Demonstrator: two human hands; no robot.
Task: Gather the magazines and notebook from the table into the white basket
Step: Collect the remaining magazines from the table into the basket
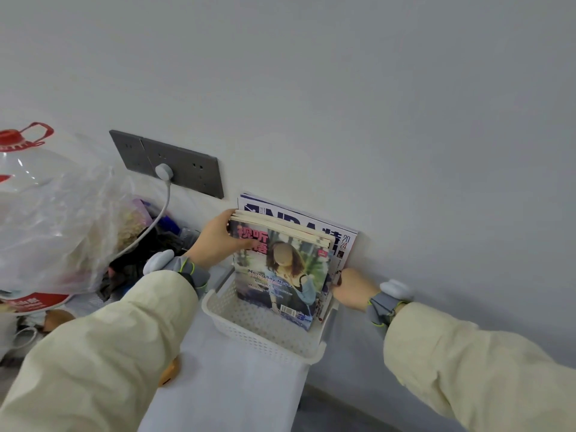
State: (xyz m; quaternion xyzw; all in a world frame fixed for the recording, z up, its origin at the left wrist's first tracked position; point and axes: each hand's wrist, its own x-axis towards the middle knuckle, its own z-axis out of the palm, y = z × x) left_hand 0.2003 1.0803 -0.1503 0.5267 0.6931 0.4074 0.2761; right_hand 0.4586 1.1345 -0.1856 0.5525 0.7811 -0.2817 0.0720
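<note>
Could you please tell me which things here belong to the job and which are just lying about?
Job: magazines, white basket, left hand and right hand gripping the magazines.
Lying about: plastic bag, wall socket, plug, red-capped bottle.

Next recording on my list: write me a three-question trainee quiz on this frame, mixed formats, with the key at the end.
1. True or false: the magazines stand upright inside the white basket.
2. Where does the left hand grip the magazines? A) upper left corner B) bottom edge C) nowhere, it hovers clear of them
3. Fill in: the right hand is at the magazines' ____ edge, low down near the basket rim.
Key: 1 true; 2 A; 3 right.
</note>
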